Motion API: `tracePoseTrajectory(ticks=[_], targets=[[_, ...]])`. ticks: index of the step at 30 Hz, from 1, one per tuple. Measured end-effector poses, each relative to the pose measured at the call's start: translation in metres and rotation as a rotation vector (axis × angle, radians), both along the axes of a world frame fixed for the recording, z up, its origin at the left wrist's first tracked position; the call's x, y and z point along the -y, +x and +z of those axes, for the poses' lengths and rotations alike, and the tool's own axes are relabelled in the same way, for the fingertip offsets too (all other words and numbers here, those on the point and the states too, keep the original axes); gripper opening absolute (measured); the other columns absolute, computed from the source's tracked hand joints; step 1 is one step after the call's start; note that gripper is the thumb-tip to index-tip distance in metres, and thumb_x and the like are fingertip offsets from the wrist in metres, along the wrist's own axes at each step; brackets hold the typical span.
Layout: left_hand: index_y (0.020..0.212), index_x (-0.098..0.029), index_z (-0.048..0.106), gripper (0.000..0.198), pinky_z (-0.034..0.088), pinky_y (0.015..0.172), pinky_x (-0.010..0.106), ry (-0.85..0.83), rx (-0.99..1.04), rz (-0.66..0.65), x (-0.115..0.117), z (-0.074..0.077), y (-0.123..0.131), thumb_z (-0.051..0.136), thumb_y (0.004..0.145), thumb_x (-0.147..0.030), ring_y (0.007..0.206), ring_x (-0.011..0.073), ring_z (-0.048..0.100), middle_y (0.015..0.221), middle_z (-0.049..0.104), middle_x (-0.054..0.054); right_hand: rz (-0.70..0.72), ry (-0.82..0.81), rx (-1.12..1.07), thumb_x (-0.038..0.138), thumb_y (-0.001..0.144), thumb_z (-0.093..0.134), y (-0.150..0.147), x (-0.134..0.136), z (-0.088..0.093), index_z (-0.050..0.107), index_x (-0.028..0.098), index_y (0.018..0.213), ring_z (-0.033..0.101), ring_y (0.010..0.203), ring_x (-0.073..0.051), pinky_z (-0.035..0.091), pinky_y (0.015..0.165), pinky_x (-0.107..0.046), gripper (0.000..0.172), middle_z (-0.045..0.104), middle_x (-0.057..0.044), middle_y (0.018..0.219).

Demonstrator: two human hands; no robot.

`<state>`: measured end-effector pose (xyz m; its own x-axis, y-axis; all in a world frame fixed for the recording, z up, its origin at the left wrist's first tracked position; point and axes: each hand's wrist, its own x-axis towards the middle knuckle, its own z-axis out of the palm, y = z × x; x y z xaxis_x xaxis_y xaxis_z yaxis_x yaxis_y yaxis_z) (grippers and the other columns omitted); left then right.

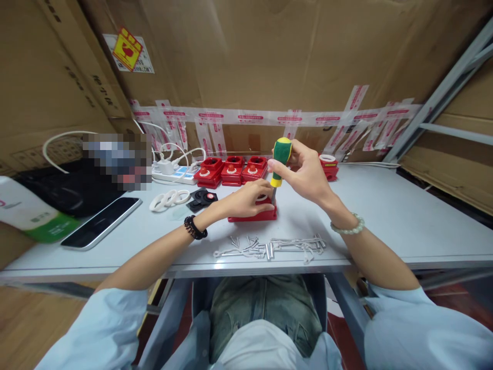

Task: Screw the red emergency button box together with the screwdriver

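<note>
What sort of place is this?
Probably a workbench in a small workshop or storeroom: there's a screwdriver in the right hand, loose metal pieces on the table, and red units lined up at the back.

The table [400, 216] offers broad passage at the right of the frame. At centre, the left hand [249, 199], right hand [311, 172] and screwdriver [282, 152] block the way. Metal pins [268, 251] lie across lower centre; red boxes [232, 172] and cardboard [250, 56] close off upper centre; white rings [169, 198] and a phone [102, 223] obstruct the left.
</note>
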<state>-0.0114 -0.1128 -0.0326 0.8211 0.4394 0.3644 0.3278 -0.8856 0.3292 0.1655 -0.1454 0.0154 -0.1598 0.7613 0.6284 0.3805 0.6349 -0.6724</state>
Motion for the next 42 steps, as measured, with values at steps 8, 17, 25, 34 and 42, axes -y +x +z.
tracePoseTrajectory(ticks=[8, 17, 25, 34, 42], targets=[[0.081, -0.015, 0.062, 0.014, 0.042, 0.064, 0.026, -0.093, 0.234, 0.003, 0.008, 0.012, -0.001, 0.064, 0.088, -0.028, 0.067, 0.0131, 0.054, 0.079, 0.065, 0.003, -0.051, 0.109, -0.104, 0.054, 0.085, 0.062, 0.005, 0.006, 0.009, 0.055, 0.026, 0.102, 0.070, 0.082, -0.022, 0.057, 0.064, -0.037, 0.033, 0.066, -0.004, 0.091], [0.090, -0.017, 0.074, 0.009, 0.044, 0.062, 0.022, -0.314, -0.363, 0.070, 0.047, 0.025, -0.025, 0.071, 0.081, -0.019, 0.070, 0.0139, 0.067, 0.079, 0.075, 0.003, -0.098, 0.179, -0.248, 0.064, 0.082, 0.063, 0.016, -0.012, 0.006, 0.058, 0.028, 0.103, 0.072, 0.080, -0.023, 0.058, 0.057, -0.035, 0.042, 0.069, -0.004, 0.085], [0.078, -0.016, 0.072, 0.009, 0.040, 0.056, 0.021, -0.396, -0.522, 0.100, 0.047, 0.021, -0.029, 0.073, 0.080, -0.025, 0.062, 0.0124, 0.063, 0.070, 0.071, 0.001, -0.111, 0.161, -0.173, 0.069, 0.078, 0.064, 0.012, -0.013, -0.001, 0.060, 0.026, 0.102, 0.072, 0.082, -0.025, 0.059, 0.062, -0.040, 0.050, 0.069, -0.005, 0.087], [0.111, -0.015, 0.062, 0.030, 0.046, 0.092, 0.038, 0.164, -0.006, 0.191, 0.024, 0.014, -0.024, 0.057, 0.093, -0.038, 0.104, 0.0247, 0.061, 0.111, 0.066, 0.012, -0.311, 0.234, -0.012, 0.062, 0.090, 0.051, 0.017, -0.024, -0.012, 0.048, 0.025, 0.126, 0.070, 0.088, -0.025, 0.057, 0.068, -0.042, 0.052, 0.066, -0.010, 0.103], [0.136, -0.019, 0.045, 0.066, 0.045, 0.098, 0.046, 0.050, -0.131, 0.258, 0.003, -0.014, -0.017, 0.062, 0.085, -0.059, 0.122, 0.0325, 0.058, 0.138, 0.056, 0.016, -0.333, 0.215, 0.070, 0.044, 0.090, 0.056, 0.008, -0.028, -0.023, 0.045, 0.024, 0.122, 0.066, 0.083, -0.021, 0.057, 0.074, -0.040, 0.040, 0.064, -0.008, 0.103]])
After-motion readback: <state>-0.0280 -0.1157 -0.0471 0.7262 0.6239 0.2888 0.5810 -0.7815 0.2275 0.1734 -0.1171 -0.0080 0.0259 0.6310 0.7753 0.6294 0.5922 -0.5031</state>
